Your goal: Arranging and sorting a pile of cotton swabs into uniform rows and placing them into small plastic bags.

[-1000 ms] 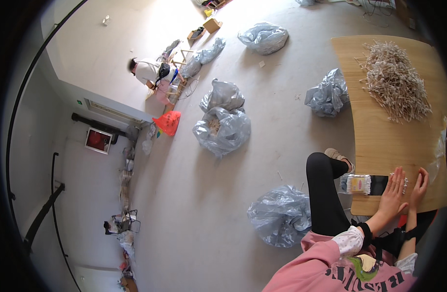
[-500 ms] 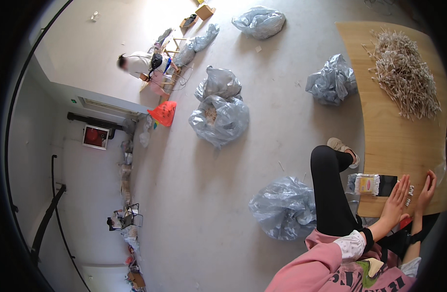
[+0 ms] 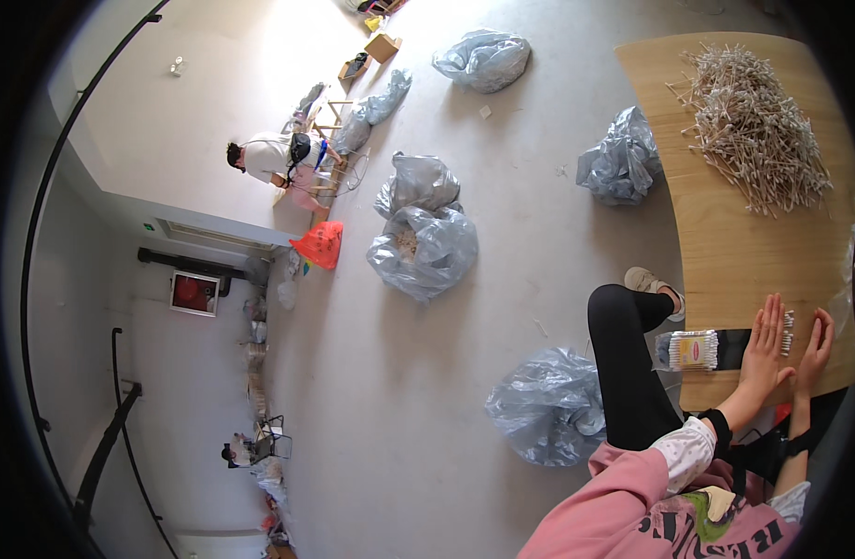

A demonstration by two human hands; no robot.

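My left hand (image 3: 765, 352) lies on the wooden table (image 3: 725, 270) with its fingers stretched out together and the palm turned toward my other hand. Opposite it, my right hand (image 3: 816, 350) rests on its edge, fingers extended and slightly curved. Between the two hands lies a small row of white-tipped cotton swabs (image 3: 787, 333), partly hidden by my left hand. Just left of that hand is a black strip (image 3: 733, 348). A clear pack of cotton swabs (image 3: 693, 351) with a yellow and red label sits at the table's left edge.
A big heap of loose cotton swabs (image 3: 758, 126) covers the far part of the table. Grey plastic bags (image 3: 547, 405) stand on the floor, one beside my leg. A red bag (image 3: 320, 244) and a person (image 3: 278, 158) are farther left.
Both hands have moved a little farther away along the table, and the small row of cotton swabs between them now lies farther up too. The whole view has shifted slightly.
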